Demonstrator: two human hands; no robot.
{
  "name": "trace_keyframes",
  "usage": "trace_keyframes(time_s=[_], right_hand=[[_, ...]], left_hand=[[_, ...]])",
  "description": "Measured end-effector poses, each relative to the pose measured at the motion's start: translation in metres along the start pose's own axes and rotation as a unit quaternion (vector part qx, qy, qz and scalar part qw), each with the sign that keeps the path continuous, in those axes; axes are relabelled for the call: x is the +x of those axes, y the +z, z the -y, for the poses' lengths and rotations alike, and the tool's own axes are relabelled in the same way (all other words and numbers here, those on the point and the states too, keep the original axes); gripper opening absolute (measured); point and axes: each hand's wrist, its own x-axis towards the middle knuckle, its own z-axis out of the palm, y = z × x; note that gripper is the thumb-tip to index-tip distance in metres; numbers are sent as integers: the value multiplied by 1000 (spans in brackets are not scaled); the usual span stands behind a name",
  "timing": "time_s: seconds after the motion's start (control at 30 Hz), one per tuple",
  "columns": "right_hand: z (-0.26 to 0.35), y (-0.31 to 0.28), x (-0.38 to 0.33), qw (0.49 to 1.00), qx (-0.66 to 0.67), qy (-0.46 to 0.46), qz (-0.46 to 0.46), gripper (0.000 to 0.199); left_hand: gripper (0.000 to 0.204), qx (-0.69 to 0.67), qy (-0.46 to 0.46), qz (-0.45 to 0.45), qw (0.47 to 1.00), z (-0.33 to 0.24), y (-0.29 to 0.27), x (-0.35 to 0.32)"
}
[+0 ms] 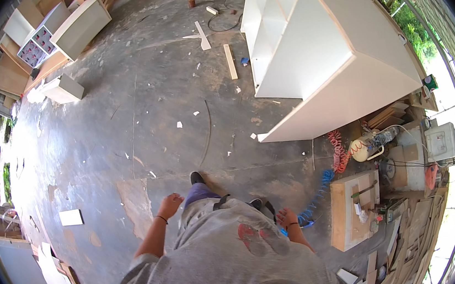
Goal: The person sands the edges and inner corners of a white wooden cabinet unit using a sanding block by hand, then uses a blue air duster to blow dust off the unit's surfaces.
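My left hand (171,204) hangs beside my left thigh, its fingers loosely apart and nothing in them. On the other side, my right hand (287,218) is low near my hip with relaxed, parted fingers and no object visible in it. A coiled blue air hose (321,186) trails over the floor close to that hand, and its blue end (306,224) lies just right of my wrist. Ahead and to the right stands a large white cabinet (333,95) with open compartments, out of reach of both hands.
A wooden box (348,212) carrying tools stands at right, near a red coiled hose (338,152) and an air compressor (362,149). Wood strips (231,62) and scraps lie ahead on the concrete floor (166,143). A white panel (71,217) is at left; small cabinets (81,30) stand far left.
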Motion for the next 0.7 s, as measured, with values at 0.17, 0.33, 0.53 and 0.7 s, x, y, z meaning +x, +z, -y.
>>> trace_keyframes(time_s=[0.17, 0.33, 0.53, 0.7], right_hand=[[31, 82, -7, 989, -139, 18, 47, 40], [81, 159, -32, 985, -141, -78, 53, 31], [138, 207, -57, 994, -59, -87, -35, 34], [125, 198, -6, 994, -68, -23, -77, 35]], left_hand=[[38, -119, -50, -35, 991, 39, -40, 25], [36, -220, -48, -47, 973, 63, -95, 56], [32, -302, -49, -111, 946, -9, -168, 132], [33, -260, 59, -88, 960, -66, -199, 248]])
